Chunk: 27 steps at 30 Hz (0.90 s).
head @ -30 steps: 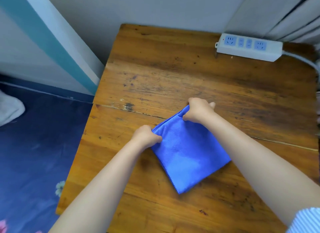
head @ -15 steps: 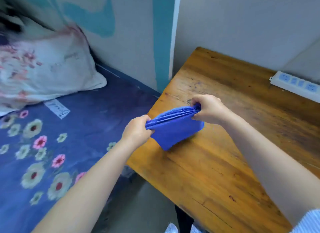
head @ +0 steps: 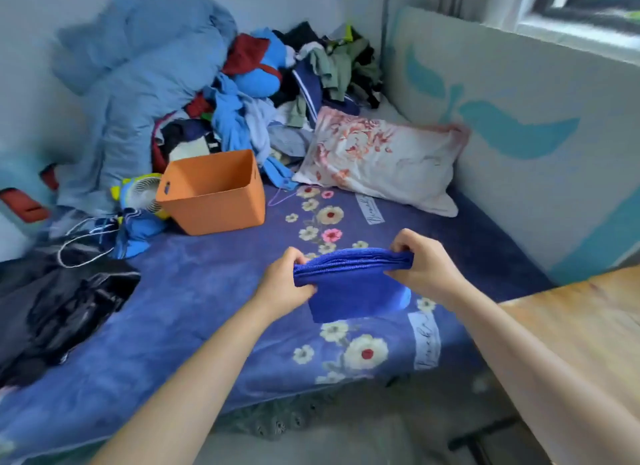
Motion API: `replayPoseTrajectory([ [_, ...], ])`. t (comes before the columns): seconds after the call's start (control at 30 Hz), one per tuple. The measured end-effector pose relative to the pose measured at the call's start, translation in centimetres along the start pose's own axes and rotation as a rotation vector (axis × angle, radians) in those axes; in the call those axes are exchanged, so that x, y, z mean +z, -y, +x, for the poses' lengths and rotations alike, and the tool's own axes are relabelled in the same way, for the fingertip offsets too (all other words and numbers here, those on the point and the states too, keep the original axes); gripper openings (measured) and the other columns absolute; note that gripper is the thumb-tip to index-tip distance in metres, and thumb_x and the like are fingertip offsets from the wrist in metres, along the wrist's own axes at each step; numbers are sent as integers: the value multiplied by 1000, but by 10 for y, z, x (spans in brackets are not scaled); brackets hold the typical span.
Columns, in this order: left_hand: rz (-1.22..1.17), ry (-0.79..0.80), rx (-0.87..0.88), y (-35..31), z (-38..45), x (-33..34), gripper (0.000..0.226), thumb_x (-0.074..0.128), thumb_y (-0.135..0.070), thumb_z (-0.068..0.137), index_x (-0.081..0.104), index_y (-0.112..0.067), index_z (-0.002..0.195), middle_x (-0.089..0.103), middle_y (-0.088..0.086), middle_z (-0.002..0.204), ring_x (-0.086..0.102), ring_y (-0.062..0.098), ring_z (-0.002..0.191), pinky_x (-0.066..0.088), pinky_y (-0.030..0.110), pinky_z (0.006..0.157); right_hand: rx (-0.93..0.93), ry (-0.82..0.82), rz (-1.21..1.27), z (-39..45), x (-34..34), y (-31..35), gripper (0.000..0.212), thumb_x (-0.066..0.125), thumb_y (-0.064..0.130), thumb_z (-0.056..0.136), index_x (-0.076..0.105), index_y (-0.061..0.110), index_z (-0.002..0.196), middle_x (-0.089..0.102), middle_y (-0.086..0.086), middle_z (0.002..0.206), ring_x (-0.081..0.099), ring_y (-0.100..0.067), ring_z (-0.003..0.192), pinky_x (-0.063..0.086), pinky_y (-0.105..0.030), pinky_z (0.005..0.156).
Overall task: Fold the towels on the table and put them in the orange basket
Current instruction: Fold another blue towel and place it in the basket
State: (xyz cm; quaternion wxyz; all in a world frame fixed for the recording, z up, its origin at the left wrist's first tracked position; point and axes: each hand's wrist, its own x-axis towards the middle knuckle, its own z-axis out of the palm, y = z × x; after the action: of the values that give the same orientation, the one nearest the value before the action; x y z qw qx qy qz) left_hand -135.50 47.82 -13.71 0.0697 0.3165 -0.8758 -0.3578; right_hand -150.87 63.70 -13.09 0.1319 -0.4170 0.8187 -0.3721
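Note:
A folded blue towel (head: 353, 284) hangs in the air above the bed, held by its top folded edge. My left hand (head: 285, 281) grips its left end, and my right hand (head: 422, 264) pinches its right end. The orange basket (head: 213, 194) stands upright on the bed, farther away and to the left of the towel. Its inside is only partly visible, and I see nothing in it. A corner of the wooden table (head: 585, 329) shows at the right edge.
A blue floral bedsheet (head: 180, 312) covers the bed. A flowered pillow (head: 384, 160) lies behind the towel at the right. A heap of clothes (head: 263, 94) and a blue quilt (head: 138, 84) fill the back. A small fan (head: 143, 193) sits left of the basket; dark clothing (head: 59, 309) lies at left.
Both hands lifted the folded towel off the table and carried it left over the bed. The view swung left, bringing the orange basket and clothes pile into sight.

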Motion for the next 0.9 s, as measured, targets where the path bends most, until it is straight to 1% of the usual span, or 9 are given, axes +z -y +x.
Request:
replayPoseTrajectory([
  [0.03,-27,2,-35,13,-11,-19,29,66,-14,82,39,-25,81,57,-5,88,53,16,77,38,10,60,-34,34,-7,6,13,19,36,69,-2,72,39,17,67,49,-2,70,42,-21,69,29,-20,53],
  [0.13,-153,-4,-111,45,-38,-70,21,68,-17,83,49,-23,89,57,-5,85,55,14,79,45,21,72,-156,128,-25,23,47,71,33,69,0,74,40,16,69,49,-1,72,43,-21,71,30,-17,53],
  [0.23,-118,-87,-177,77,-58,-112,12,65,-18,84,54,-17,86,53,-8,77,51,12,75,38,15,62,-272,230,-51,40,78,119,46,67,1,74,30,25,63,44,4,68,40,-21,70,28,-18,54],
  [0.37,229,-39,-232,110,-66,-153,38,63,-24,85,35,-19,60,35,-7,66,38,9,64,26,12,49,-432,345,-60,67,115,165,46,65,-2,74,29,26,63,43,6,67,39,-16,61,30,-19,53],
  [0.47,264,5,-281,132,-59,-178,43,65,-29,85,31,-21,60,37,-9,64,35,3,55,25,16,49,-517,422,-70,95,133,190,45,64,-4,74,31,26,64,39,9,65,35,-5,56,34,-12,56],
  [0.6,278,-43,-294,158,-23,-219,43,65,-29,85,31,-21,60,36,-8,63,36,5,56,24,19,51,-580,449,-56,151,155,218,47,66,-5,72,31,25,63,38,9,64,33,-4,56,34,-10,56],
  [0.77,309,-174,-226,190,56,-277,36,65,-26,85,36,-28,65,36,-9,73,45,17,79,30,17,60,-552,407,-17,243,180,233,48,69,-2,72,31,26,63,38,10,64,33,-2,56,35,-10,56],
  [0.83,313,-217,-193,196,87,-300,25,63,-24,86,43,-25,71,39,-10,74,47,17,82,30,16,61,-518,391,-6,281,185,237,46,70,0,73,32,26,65,39,10,66,34,-3,57,35,-11,56],
  [0.9,322,-261,-158,199,123,-324,11,60,-22,89,51,-17,83,46,-7,76,51,19,85,33,22,63,-493,368,22,321,189,243,32,69,2,75,44,21,73,43,9,70,40,-10,62,35,-11,57],
])
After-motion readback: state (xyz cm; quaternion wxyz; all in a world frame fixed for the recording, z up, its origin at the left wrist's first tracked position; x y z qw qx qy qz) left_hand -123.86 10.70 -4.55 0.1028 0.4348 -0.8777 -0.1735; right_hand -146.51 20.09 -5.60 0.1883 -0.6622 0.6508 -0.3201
